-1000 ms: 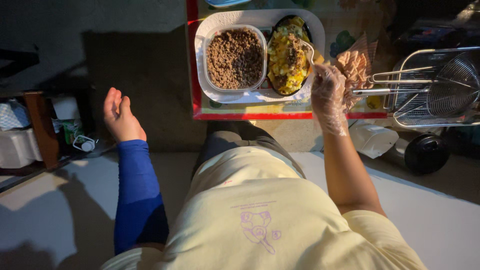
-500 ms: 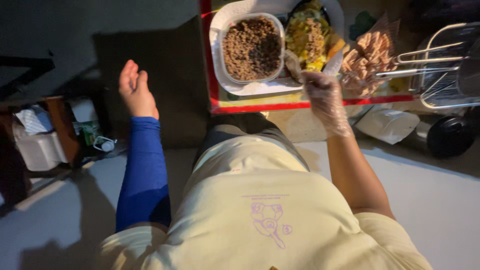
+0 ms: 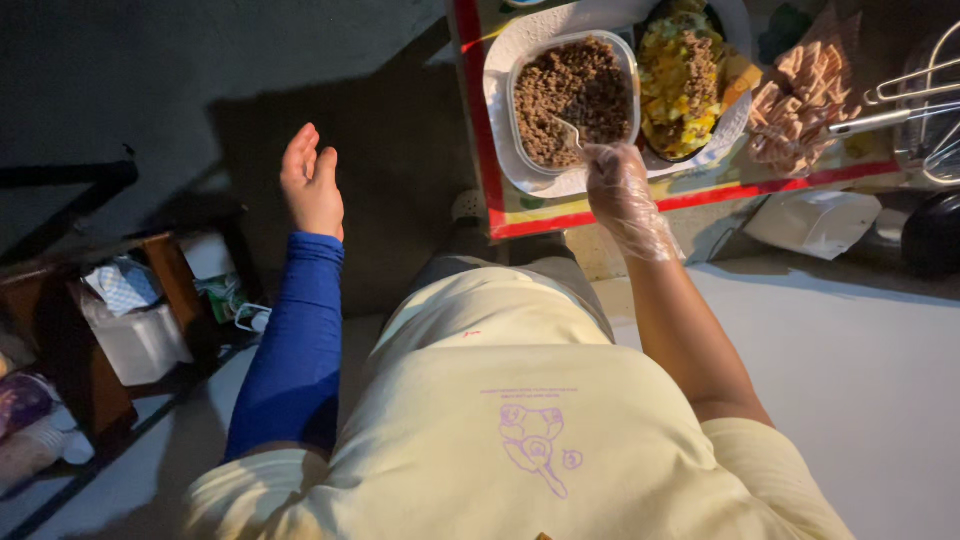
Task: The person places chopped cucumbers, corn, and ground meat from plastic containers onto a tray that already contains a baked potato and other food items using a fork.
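Observation:
My right hand (image 3: 622, 190), in a clear plastic glove, grips a white plastic fork (image 3: 567, 130) whose tines dip into a clear tub of brown minced meat (image 3: 572, 90). The tub rests on a white tray (image 3: 500, 70) beside a dark bowl of yellow mixed food (image 3: 683, 80). My left hand (image 3: 312, 185), with a blue sleeve, hangs in the air to the left, fingers loosely apart, holding nothing.
The tray sits on a table with a red border (image 3: 470, 110). A stack of tan wafers or cones (image 3: 800, 95) and a wire strainer (image 3: 915, 100) lie at the right. A white box (image 3: 815, 220) is below. Cluttered shelves (image 3: 130, 320) stand at lower left.
My right hand has moved left from the yellow food and wafers to the meat tub, putting the fork into the mince. The view shifted so the table sits further right.

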